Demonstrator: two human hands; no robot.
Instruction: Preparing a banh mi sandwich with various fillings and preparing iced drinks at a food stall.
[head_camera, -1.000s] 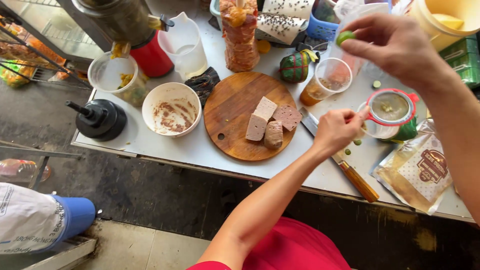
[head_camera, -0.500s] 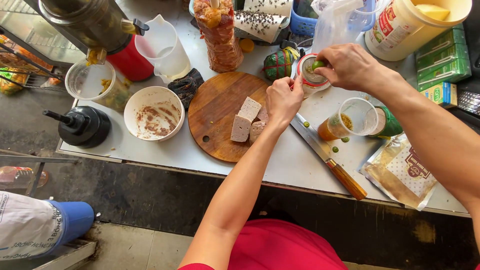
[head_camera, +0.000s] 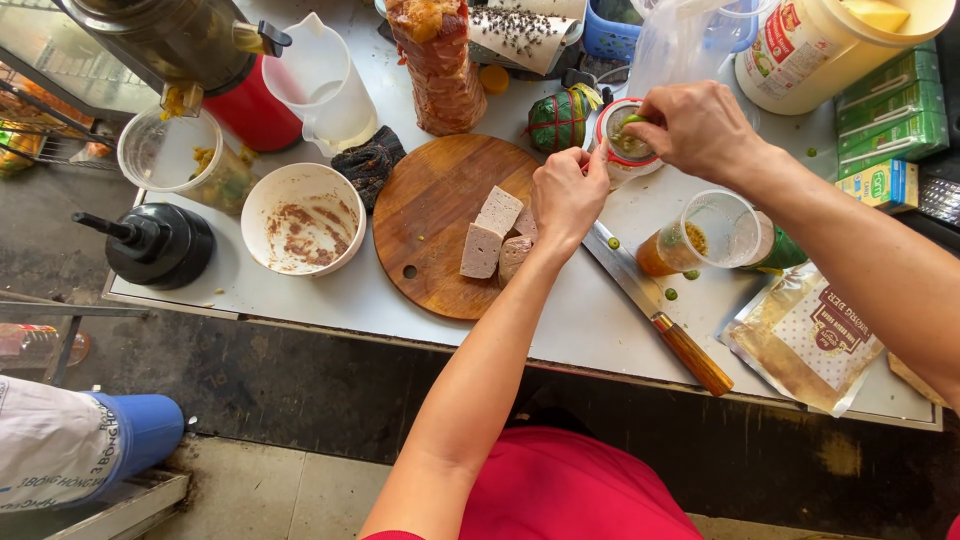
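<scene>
- Both hands have closed in on the small red-rimmed strainer cup (head_camera: 628, 140) at the far side of the table; a second ago they were spread apart, the right one raised with a green bit pinched in it.
- Left hand (head_camera: 568, 190) pinches the near-left rim of the strainer cup between thumb and fingers, steadying it.
- Right hand (head_camera: 700, 128) curls over the cup from the right, its fingertips pressing a small green piece (head_camera: 633, 120) down into it.
- That strainer cup sits on the white table (head_camera: 590, 320), just beyond the far-right edge of the round wooden board (head_camera: 440, 215) and right of a green leaf-wrapped parcel (head_camera: 558, 118) tied with red string.
- On the board lie pale sliced blocks (head_camera: 490, 235), just left of the left wrist.
- Near the hands, a long knife (head_camera: 655, 310) with a wooden handle lies slantwise, its blade running under the left hand.
- A clear plastic cup (head_camera: 700, 235) holding amber liquid stands to the right of the knife, below the right forearm.
- A few green scraps (head_camera: 670, 294) dot the table between knife and cup.
- Farther left stand a smeared white bowl (head_camera: 303, 220), a black lidded pot (head_camera: 158, 245) and a clear jug (head_camera: 325, 85).
- A flat foil pouch (head_camera: 800, 335) lies at the near right.
</scene>
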